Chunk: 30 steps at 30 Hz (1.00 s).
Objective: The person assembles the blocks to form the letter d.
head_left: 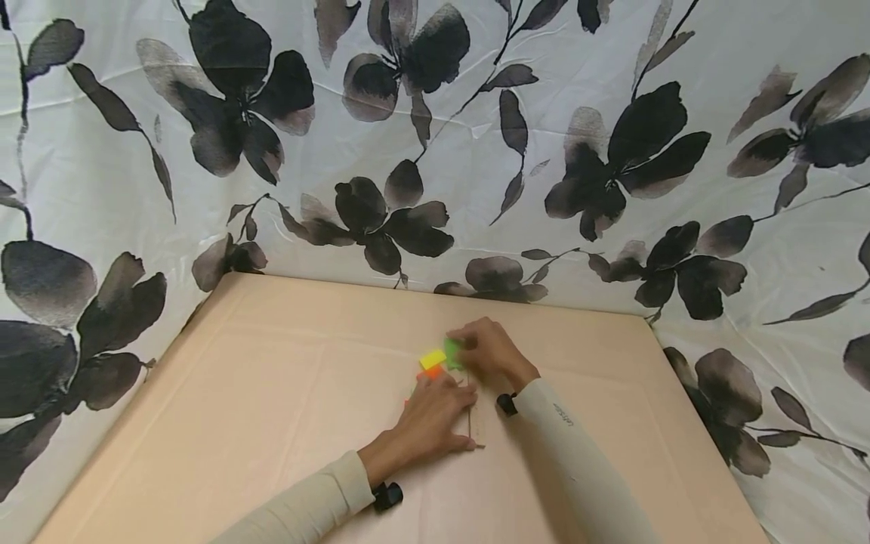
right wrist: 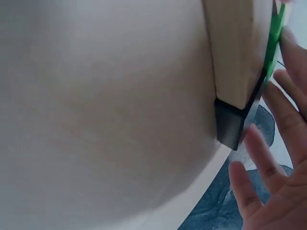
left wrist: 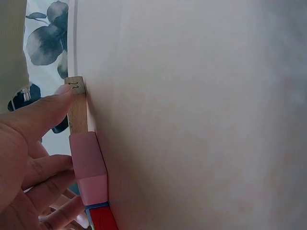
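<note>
Low over the tabletop, my left hand (head_left: 435, 415) lies along a group of coloured pieces. Its thumb touches the end of a wooden strip (left wrist: 76, 112) marked "23". Other fingers rest beside a pink block (left wrist: 88, 163) with a sloped end; a red piece (left wrist: 103, 219) adjoins it. My right hand (head_left: 492, 351) pinches a green piece (head_left: 452, 353), its remaining fingers spread. A pale wooden block (right wrist: 237, 52) and a black block (right wrist: 231, 125) lie along the right fingertips. Yellow (head_left: 433, 359) and orange (head_left: 433, 372) pieces show between the hands; the left hand partly hides the group.
A pale tan tabletop (head_left: 292, 363) extends around both hands. White fabric with dark flowers (head_left: 476, 189) hangs behind it and borders both sides. Each wrist carries a small black camera, such as the left one (head_left: 388, 496).
</note>
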Each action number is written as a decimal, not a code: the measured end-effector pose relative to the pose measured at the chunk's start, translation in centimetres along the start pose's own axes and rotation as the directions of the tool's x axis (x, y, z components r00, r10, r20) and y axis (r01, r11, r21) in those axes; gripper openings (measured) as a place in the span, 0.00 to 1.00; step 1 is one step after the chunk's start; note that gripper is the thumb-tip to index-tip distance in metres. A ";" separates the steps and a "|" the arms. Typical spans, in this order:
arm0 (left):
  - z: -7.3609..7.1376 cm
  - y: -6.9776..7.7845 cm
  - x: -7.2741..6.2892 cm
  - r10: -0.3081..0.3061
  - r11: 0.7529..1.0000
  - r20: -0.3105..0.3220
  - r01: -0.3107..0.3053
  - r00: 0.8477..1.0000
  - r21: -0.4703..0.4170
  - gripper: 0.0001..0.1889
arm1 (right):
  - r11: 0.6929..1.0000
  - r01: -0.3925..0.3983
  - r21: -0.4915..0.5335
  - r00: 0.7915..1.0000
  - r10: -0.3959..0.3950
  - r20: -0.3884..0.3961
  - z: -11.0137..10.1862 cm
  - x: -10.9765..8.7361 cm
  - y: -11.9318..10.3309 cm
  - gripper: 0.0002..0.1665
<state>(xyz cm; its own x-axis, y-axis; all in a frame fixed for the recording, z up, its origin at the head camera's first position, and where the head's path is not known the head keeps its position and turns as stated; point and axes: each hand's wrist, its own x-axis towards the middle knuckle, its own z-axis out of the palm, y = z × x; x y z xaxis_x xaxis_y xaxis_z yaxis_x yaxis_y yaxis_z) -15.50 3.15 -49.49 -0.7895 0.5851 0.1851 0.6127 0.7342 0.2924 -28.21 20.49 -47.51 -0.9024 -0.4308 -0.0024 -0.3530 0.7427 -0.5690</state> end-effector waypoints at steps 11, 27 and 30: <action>-0.1 0.1 0.0 -0.011 1.000 -0.003 0.011 1.000 0.015 0.34 | 0.991 -0.120 0.059 0.988 0.125 -0.089 0.2 2.0 1.3 0.22; 0.3 0.2 0.0 -0.012 1.000 -0.001 0.012 1.000 0.006 0.34 | 0.967 -0.254 0.027 0.947 0.254 -0.198 -1.1 3.9 3.7 0.20; 0.2 0.1 -0.1 -0.012 1.000 -0.003 0.012 1.000 0.012 0.34 | 0.963 -0.260 0.068 0.944 0.268 -0.190 -1.5 3.4 4.1 0.20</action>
<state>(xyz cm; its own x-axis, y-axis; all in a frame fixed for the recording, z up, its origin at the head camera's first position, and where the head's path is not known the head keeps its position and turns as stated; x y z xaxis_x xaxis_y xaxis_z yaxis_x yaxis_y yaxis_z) -15.38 3.26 -49.62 -0.7971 0.5749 0.1844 0.6033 0.7456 0.2832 -33.14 22.82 -48.64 -0.9939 -0.1104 0.0015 -0.0889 0.7922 -0.6037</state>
